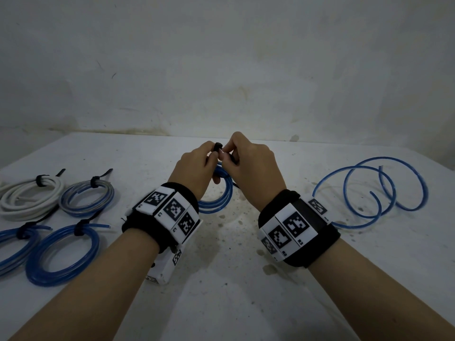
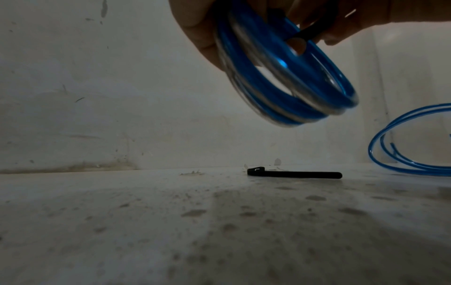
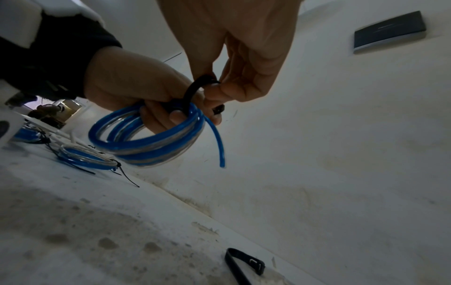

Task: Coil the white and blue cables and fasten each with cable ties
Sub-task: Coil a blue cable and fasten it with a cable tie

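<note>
Above the middle of the table, my left hand (image 1: 209,161) grips a coiled blue cable (image 1: 219,193), its fingers curled through the coil (image 3: 151,142). A black cable tie (image 1: 218,146) loops over the top of the coil (image 2: 280,77). My right hand (image 1: 229,156) pinches the tie's loop (image 3: 192,88) between thumb and fingers. One free end of the cable (image 3: 219,146) hangs down from the coil. The tie's head is hidden behind my fingers.
A loose blue cable (image 1: 369,190) sprawls on the table at the right. A white coil (image 1: 29,195), a blue-and-clear coil (image 1: 87,198) and two blue coils (image 1: 64,254) lie tied at the left. A spare black tie (image 2: 292,174) lies near the back wall.
</note>
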